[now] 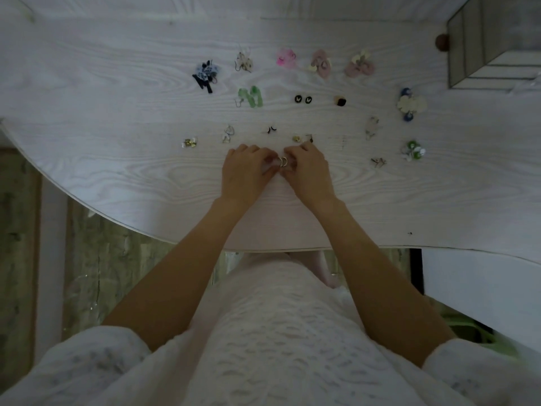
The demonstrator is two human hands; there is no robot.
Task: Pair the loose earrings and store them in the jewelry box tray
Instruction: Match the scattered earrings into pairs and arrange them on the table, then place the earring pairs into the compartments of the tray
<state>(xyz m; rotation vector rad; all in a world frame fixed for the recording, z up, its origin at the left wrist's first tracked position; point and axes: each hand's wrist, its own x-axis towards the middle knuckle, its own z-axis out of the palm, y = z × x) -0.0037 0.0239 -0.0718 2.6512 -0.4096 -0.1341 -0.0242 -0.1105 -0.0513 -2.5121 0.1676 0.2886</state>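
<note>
Jewelry box [494,39] sits at far right corner of the white wood-grain worktop [117,159], glass-panelled with dark frame lines, partly cut off by the frame edge; contents cannot be told from this angle. A small brown knob [442,42] shows just beside its left side. Left hand [248,171] and right hand [310,171] meet near the front middle of the worktop, fingers curled, both pinching a pair of small silver hoop earrings [283,162] held between the fingertips, the two hoops side by side and touching. Other earrings lie grouped in pairs across the worktop beyond the hands. Back row: black-and-blue pair [205,74], pale dangly pair [244,62], bright pink pair [286,57], dusty pink pair [321,64], cream-and-pink pair [360,65]. Middle row: green pair [251,96], black round studs [303,99] with a light mark on each, tan-and-black pair [340,101], cream flower pair with blue [411,104]. Nearer row: small gold pair [190,143], silver heart-like pair [228,133], tiny black-and-white pair [271,129], small gold piece [296,138] just beyond the right hand's fingers, pale pink pair [371,127], green-and-white pair [413,150], thin dark studs [379,162]. Person wears a white textured garment [278,332], forearms bare.
</note>
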